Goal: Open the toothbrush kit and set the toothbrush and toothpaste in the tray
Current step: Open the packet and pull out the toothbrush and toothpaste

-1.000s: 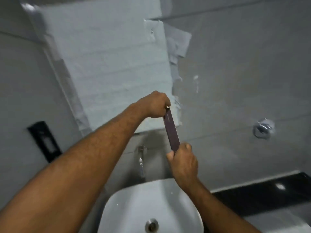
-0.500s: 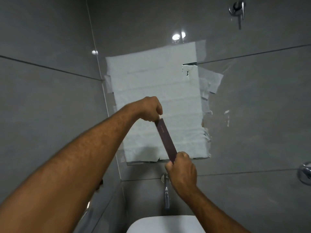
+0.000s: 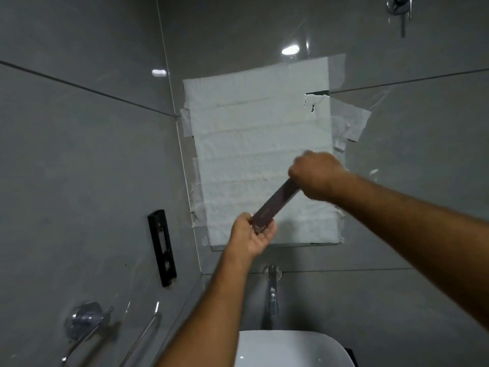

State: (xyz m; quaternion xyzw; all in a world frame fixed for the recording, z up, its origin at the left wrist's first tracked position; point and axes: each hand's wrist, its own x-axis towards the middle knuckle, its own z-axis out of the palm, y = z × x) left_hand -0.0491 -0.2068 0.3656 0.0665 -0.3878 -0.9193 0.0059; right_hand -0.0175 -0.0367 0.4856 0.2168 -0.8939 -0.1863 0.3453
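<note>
Left hand (image 3: 251,234) gripping the lower end of the toothbrush kit (image 3: 274,205), right hand (image 3: 316,176) clenched on its upper end. Kit held slanted in the air, in front of the paper-covered mirror (image 3: 254,144), above tap (image 3: 272,295) and white basin (image 3: 291,348).

kit box (image 3: 275,205): dark maroon | wall (image 3: 79,160): grey | basin (image 3: 288,348): white | paper (image 3: 259,144): white

both hands, left hand (image 3: 251,234) and right hand (image 3: 316,176), grip the toothbrush kit (image 3: 275,205).
</note>
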